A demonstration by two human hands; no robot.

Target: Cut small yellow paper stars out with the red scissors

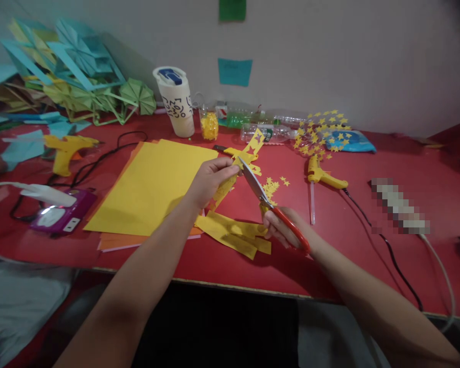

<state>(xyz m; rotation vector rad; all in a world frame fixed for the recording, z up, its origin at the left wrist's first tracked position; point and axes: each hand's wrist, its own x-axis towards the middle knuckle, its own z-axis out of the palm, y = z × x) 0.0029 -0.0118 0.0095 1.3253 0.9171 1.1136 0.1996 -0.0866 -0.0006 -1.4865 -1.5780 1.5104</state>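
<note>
My left hand (209,181) pinches a strip of yellow paper (224,192) above the red table. In my right hand (285,227) is a pair of scissors (256,183) with red handles, its blades pointing up and left to the paper at my left fingertips. Whether the blades touch the paper, I cannot tell. Several cut yellow paper strips (233,232) lie below my hands. Just past the scissors is a small pile of yellow paper stars (269,189). Behind my left fingers rests a strip with star-shaped holes (254,143).
Yellow sheets (149,184) lie left of my hands. Two yellow glue guns, left (64,156) and right (324,179), trail cords. A white tumbler (176,107), a cup of yellow pieces (209,127) and plastic bottles (268,134) line the wall. A purple power socket (67,212) sits left.
</note>
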